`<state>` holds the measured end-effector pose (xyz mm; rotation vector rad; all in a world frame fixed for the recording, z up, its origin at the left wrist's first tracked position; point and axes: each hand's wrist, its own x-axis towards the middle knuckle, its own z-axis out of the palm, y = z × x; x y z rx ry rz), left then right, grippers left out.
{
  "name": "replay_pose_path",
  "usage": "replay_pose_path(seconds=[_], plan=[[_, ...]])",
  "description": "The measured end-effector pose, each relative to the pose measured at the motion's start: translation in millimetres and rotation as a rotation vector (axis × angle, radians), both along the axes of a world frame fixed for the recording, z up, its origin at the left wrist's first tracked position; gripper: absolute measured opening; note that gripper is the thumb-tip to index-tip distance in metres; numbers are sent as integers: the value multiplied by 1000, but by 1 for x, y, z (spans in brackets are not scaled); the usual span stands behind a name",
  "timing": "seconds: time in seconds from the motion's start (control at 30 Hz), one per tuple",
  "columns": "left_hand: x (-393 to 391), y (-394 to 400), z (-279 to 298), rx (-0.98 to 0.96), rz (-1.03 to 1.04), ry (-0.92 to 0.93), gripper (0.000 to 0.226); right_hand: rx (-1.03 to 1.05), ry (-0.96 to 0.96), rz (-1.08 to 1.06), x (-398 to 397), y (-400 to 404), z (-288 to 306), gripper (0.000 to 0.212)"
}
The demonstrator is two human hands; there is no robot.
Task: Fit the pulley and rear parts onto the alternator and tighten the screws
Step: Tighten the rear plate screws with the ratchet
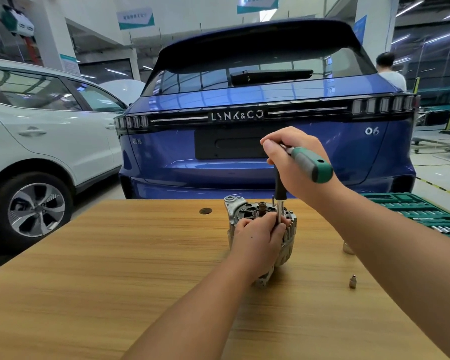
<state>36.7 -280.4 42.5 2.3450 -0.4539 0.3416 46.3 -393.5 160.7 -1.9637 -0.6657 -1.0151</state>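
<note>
Right grip (294, 162) curled round the head end of a green-handled ratchet (311, 163), handle jutting out past the wrist. Below that grip, a black and silver extension shaft (279, 201) dropping straight down into the rear face of the alternator (286, 240). Left grip (259, 236) wrapped over the alternator's top, fingers pinching the lower end of the shaft, just under the right grip. Alternator standing on the wooden desk (115, 268), ribbed silver housing showing beside the left grip, a mounting ear rising on its far left. Off to the right of both grips, a small loose socket (352, 281) on the desk; farther right, a green socket tray (416, 211). Beyond the grips, a blue car (257, 105) and a white car (42, 126).
</note>
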Motion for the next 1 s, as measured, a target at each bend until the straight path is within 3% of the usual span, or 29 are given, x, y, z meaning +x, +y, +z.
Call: replay_pose_path(seconds=[0.13,0.27,0.4,0.5,0.63,0.73,0.83,1.0], plan=[[-1,1,2,0,-2,3,26,-37,-88,-32,-4,2,-2,19],[-5,5,7,2,-31,20,27,-178,-201,-198,-8,9,-1,21],[-8,9,10,-5,-46,39,29,-102,-205,-180,-6,20,-3,24],[-9,6,11,14,-31,50,29,228,80,-1,-2,16,-3,19],[-9,8,10,-40,-34,96,27,813,619,599,3,8,2,20],[-7,12,9,-51,-54,109,26,844,750,811,6,2,0,28],[-5,11,9,-53,-56,87,26,777,685,784,8,2,-2,18],[-2,8,2,-51,-39,35,26,581,338,482,5,10,-4,11]])
